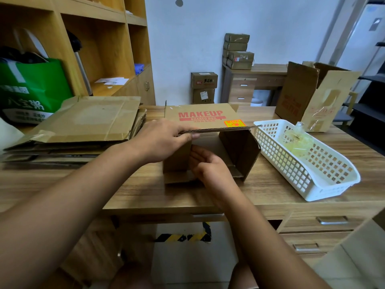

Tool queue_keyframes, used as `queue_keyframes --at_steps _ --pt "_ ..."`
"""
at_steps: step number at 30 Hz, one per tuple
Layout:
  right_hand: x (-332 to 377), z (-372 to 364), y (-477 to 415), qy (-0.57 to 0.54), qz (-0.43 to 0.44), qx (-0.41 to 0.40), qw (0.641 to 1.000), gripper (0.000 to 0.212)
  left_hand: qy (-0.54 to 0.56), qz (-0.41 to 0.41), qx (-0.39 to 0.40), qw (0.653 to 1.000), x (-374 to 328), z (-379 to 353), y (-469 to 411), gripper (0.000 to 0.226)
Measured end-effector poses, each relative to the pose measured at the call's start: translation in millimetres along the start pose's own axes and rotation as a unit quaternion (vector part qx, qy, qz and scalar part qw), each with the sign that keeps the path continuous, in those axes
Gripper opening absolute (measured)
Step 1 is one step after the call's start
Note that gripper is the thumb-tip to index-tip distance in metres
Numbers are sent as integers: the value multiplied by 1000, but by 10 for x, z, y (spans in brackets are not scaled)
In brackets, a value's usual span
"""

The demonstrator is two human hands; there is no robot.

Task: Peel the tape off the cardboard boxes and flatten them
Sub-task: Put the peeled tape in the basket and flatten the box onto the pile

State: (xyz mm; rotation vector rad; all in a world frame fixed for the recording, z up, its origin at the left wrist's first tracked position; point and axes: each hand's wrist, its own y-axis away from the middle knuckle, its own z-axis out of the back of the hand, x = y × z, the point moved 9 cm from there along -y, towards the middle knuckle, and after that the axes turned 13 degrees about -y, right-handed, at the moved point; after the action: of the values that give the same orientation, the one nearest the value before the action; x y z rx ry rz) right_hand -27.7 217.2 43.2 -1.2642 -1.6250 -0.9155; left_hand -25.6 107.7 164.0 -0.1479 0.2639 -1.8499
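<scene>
A brown cardboard box (208, 115) printed "MAKEUP SHARED BOX" lies on its side on the wooden table (250, 192), its open end facing me. My left hand (162, 138) grips the near edge of the upper panel, thumb under and fingers on top. My right hand (208, 165) reaches into the opening with its fingers curled against the left inner flap; what they hold is hidden. To the left lies a stack of flattened cardboard boxes (83, 124). Another opened box (312, 94) stands at the far right of the table.
A white plastic basket (312, 180) with crumpled clear tape (298, 140) sits right of the box. A green bag (29, 90) and wooden shelves (87, 38) are at the left. Stacked small boxes (237, 51) stand on a far desk.
</scene>
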Motion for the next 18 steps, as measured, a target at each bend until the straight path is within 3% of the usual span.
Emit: queue_keyframes --at_steps 8,11,18 --pt "56 14 240 37 37 1 999 58 5 -6 0 1000 -77 -1 14 38" --pt "-12 -141 396 86 22 50 995 54 15 -9 10 1000 -105 -49 17 42" --pt "-88 -304 602 80 -6 108 991 55 16 -60 62 996 -271 -264 23 66"
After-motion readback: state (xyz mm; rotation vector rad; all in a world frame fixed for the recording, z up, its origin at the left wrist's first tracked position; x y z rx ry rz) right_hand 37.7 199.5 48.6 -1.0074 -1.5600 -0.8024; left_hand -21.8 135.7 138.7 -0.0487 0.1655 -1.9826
